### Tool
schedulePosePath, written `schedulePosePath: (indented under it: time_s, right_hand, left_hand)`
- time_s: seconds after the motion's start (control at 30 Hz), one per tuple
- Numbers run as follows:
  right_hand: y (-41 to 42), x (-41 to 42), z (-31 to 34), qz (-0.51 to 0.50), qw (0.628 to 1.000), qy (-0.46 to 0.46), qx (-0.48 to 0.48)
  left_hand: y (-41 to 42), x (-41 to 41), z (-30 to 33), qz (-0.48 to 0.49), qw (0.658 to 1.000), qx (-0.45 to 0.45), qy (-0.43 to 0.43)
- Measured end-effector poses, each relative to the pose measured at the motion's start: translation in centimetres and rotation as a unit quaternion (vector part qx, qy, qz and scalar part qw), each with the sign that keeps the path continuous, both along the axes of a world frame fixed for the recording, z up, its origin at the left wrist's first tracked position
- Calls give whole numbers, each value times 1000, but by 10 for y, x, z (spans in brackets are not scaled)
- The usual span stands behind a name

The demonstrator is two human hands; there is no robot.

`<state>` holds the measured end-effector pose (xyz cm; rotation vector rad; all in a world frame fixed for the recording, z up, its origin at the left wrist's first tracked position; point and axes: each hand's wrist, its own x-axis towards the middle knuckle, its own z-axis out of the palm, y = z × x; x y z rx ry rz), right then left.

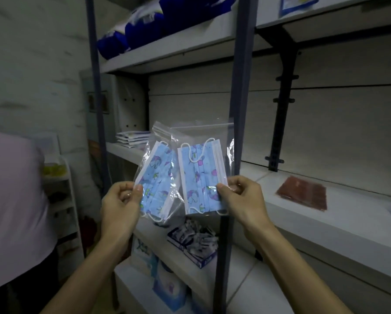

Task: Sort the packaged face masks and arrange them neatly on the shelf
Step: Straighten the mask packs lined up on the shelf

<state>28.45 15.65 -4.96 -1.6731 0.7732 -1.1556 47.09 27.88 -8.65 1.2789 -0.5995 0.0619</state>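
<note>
In front of the shelf (326, 214), the left hand (119, 205) and right hand (242, 198) each pinch one mask packet (156, 177), which are best squared together before stacking.

The person in a pale shirt (10, 200) is cut off by the left edge, and the blue packages (142, 30) on the top shelf by the upper edge. Print on the boxes (193, 243) on the lower shelf is too blurred to read.
</note>
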Motion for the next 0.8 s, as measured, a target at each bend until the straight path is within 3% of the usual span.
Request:
schedulePosePath:
  time_s: [0.2, 0.4, 0.8]
  right_hand:
    - [-24, 90, -2, -36, 994, 49, -93]
    - [-47, 168, 18, -121, 984, 35, -129]
    - [-59, 291, 30, -260, 962, -2, -80]
  left_hand:
    - [-20, 70, 0, 10, 1000, -9, 10]
    - [-24, 155, 7, 6, 999, -20, 24]
    - [-40, 349, 19, -72, 997, -10, 23]
